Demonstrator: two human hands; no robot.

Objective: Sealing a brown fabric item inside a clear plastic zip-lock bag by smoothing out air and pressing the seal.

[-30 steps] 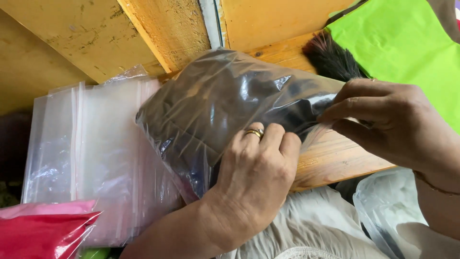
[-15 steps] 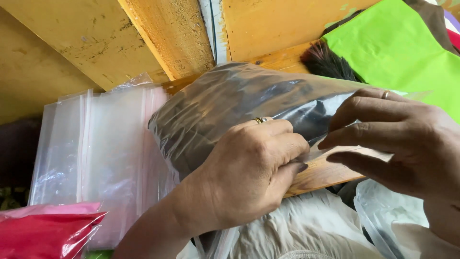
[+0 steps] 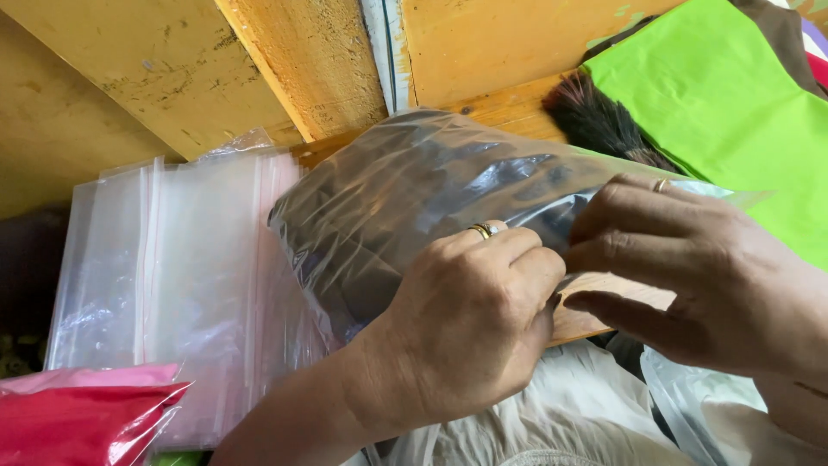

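The left hand [image 3: 470,332] has slid right along the dark-filled clear bag [image 3: 405,194] — now knuckle to knuckle with the right hand [image 3: 690,276] at its mouth.

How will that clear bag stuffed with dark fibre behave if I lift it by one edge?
The clear bag will probably sag and bend: its film is creased all over. It likely weighs little for its bulk, since the filling looks like loose dark fibre. The glossy film may slip, so the left hand and right hand pinching its edge seems sensible.
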